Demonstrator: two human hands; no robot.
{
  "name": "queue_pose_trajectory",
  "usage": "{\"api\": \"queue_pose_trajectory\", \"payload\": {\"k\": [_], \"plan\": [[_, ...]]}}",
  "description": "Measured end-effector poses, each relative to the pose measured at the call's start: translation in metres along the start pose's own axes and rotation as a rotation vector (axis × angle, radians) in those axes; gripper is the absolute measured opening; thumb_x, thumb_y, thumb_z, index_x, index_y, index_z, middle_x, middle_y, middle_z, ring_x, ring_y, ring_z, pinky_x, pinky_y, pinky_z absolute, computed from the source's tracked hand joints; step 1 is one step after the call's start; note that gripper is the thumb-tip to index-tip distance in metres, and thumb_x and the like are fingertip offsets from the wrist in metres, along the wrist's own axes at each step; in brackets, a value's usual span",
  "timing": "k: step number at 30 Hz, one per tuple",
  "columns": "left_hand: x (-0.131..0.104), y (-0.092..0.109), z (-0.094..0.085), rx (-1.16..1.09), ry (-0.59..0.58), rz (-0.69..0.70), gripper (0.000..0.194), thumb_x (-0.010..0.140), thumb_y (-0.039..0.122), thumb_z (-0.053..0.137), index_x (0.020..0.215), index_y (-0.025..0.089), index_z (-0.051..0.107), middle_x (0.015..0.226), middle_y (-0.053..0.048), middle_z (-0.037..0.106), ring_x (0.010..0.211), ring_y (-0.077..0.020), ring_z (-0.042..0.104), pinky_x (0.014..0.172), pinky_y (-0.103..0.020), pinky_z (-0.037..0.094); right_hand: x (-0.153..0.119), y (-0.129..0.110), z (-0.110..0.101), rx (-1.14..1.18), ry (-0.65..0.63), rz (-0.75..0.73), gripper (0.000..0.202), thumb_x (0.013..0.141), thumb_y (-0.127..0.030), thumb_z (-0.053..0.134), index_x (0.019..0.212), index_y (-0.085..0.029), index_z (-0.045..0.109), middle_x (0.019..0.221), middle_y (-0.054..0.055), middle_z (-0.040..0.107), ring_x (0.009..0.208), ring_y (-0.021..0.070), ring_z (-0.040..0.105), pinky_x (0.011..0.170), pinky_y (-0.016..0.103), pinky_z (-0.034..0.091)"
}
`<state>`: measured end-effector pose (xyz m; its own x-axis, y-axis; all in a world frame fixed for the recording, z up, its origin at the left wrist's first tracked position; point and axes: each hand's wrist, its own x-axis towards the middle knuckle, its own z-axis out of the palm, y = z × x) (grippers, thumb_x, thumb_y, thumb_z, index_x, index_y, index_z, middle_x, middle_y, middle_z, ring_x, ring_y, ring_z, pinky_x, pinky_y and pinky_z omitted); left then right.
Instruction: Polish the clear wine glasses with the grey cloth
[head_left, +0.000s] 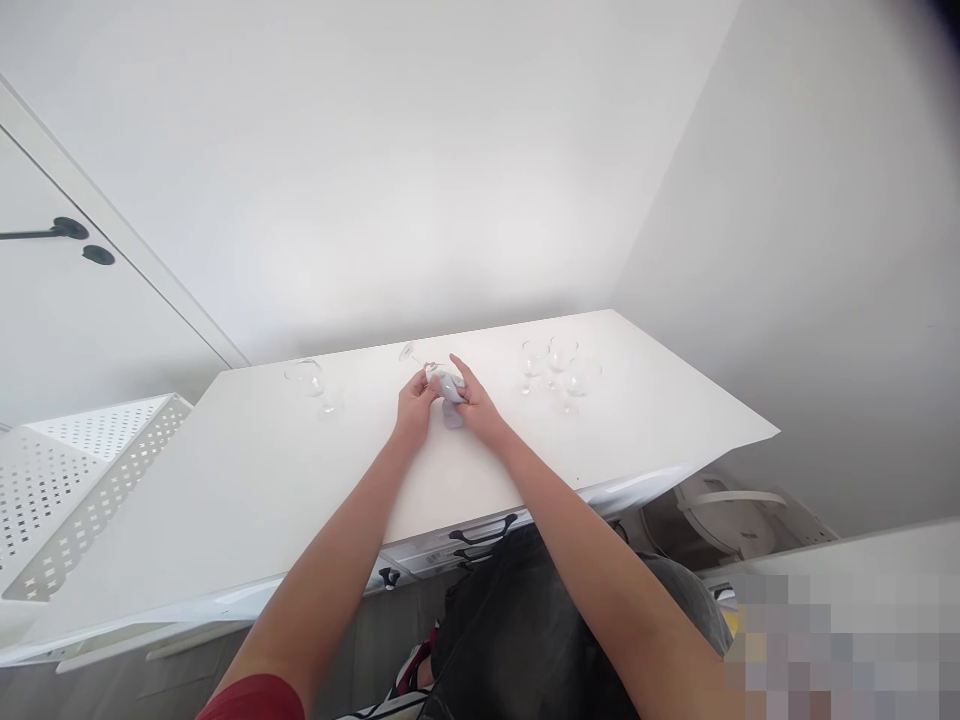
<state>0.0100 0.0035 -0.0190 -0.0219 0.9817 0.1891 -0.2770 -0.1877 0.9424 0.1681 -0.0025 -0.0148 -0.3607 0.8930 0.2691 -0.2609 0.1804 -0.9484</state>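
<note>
Over the middle of the white tabletop (360, 470) my two hands meet around a tilted clear wine glass (407, 352). Its foot and stem point up to the left. My left hand (415, 408) has its fingers closed about the bowl, which is mostly hidden. On the other side, my right hand (482, 408) grips a light grey cloth (450, 388) pressed against the bowl. The right index finger sticks out past the cloth, and a loose end of it hangs below the fingers.
At the right, three clear stemmed glasses (564, 352) stand close together. Another see-through glass (313, 380) is at the left. A white perforated panel (97, 480) borders the table's left end. Black-handled drawers (420, 550) lie below the front edge, and walls rise behind and to the right.
</note>
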Motion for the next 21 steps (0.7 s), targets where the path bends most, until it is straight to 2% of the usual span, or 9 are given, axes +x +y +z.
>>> {"api": "queue_pose_trajectory", "payload": {"k": [4, 8, 11, 13, 15, 17, 19, 21], "plan": [[0.002, 0.000, -0.002, -0.061, 0.008, 0.013, 0.056, 0.079, 0.046, 0.084, 0.127, 0.019, 0.070, 0.125, -0.013, 0.072, 0.118, -0.0297, 0.065, 0.107, -0.047, 0.047, -0.001, -0.001, -0.002, 0.025, -0.019, -0.001, 0.102, 0.071, -0.007, 0.054, 0.165, -0.026, 0.021, 0.096, 0.001, 0.074, 0.070, 0.0131, 0.053, 0.070, 0.027, 0.044], [-0.002, 0.008, 0.003, -0.095, -0.070, -0.002, 0.054, 0.086, 0.051, 0.076, 0.132, 0.025, 0.069, 0.138, -0.012, 0.066, 0.127, -0.0305, 0.061, 0.104, -0.047, 0.049, 0.000, 0.004, -0.002, -0.105, 0.043, -0.078, 0.096, 0.071, -0.007, 0.051, 0.162, -0.028, 0.029, 0.115, 0.005, 0.072, 0.085, 0.0160, 0.059, 0.078, 0.029, 0.048], [-0.005, 0.010, 0.005, -0.042, -0.063, -0.031, 0.054, 0.087, 0.054, 0.074, 0.133, 0.027, 0.069, 0.132, -0.010, 0.069, 0.117, -0.0282, 0.065, 0.098, -0.044, 0.052, 0.000, 0.009, 0.000, -0.278, 0.063, -0.102, 0.091, 0.071, -0.006, 0.050, 0.158, -0.030, 0.040, 0.125, 0.005, 0.068, 0.096, 0.0182, 0.059, 0.085, 0.032, 0.049], [-0.005, 0.009, 0.004, -0.021, -0.053, -0.037, 0.052, 0.084, 0.053, 0.077, 0.126, 0.022, 0.072, 0.119, -0.011, 0.073, 0.106, -0.0270, 0.068, 0.097, -0.044, 0.051, 0.000, 0.009, 0.001, -0.323, 0.044, -0.078, 0.089, 0.070, -0.006, 0.050, 0.156, -0.031, 0.044, 0.115, 0.004, 0.070, 0.091, 0.0177, 0.058, 0.084, 0.032, 0.049], [-0.003, 0.008, 0.002, -0.045, -0.051, -0.051, 0.049, 0.082, 0.051, 0.080, 0.118, 0.018, 0.075, 0.112, -0.012, 0.075, 0.103, -0.0272, 0.069, 0.098, -0.045, 0.050, 0.000, 0.008, -0.001, -0.258, 0.022, -0.053, 0.091, 0.071, -0.007, 0.051, 0.159, -0.029, 0.039, 0.101, 0.002, 0.072, 0.083, 0.0168, 0.057, 0.081, 0.031, 0.049], [0.000, 0.007, 0.001, -0.089, -0.063, -0.050, 0.047, 0.081, 0.049, 0.082, 0.116, 0.018, 0.075, 0.116, -0.013, 0.074, 0.109, -0.0281, 0.067, 0.101, -0.046, 0.048, 0.000, 0.005, -0.004, -0.135, 0.014, -0.047, 0.097, 0.072, -0.010, 0.054, 0.163, -0.028, 0.027, 0.094, 0.001, 0.073, 0.079, 0.0164, 0.058, 0.079, 0.031, 0.049], [0.000, 0.008, 0.001, -0.126, -0.082, -0.033, 0.045, 0.083, 0.047, 0.080, 0.118, 0.020, 0.073, 0.124, -0.012, 0.072, 0.116, -0.0280, 0.065, 0.103, -0.046, 0.047, 0.001, 0.005, -0.005, -0.071, 0.038, -0.066, 0.100, 0.072, -0.012, 0.054, 0.164, -0.028, 0.021, 0.101, 0.003, 0.074, 0.082, 0.0169, 0.059, 0.081, 0.031, 0.049], [0.000, 0.009, 0.003, -0.147, -0.108, -0.024, 0.043, 0.087, 0.049, 0.075, 0.121, 0.023, 0.072, 0.131, -0.011, 0.069, 0.120, -0.0274, 0.063, 0.102, -0.044, 0.047, 0.001, 0.005, -0.004, -0.136, 0.079, -0.094, 0.096, 0.071, -0.011, 0.054, 0.162, -0.028, 0.027, 0.115, 0.006, 0.072, 0.089, 0.0179, 0.060, 0.082, 0.032, 0.049]]}}
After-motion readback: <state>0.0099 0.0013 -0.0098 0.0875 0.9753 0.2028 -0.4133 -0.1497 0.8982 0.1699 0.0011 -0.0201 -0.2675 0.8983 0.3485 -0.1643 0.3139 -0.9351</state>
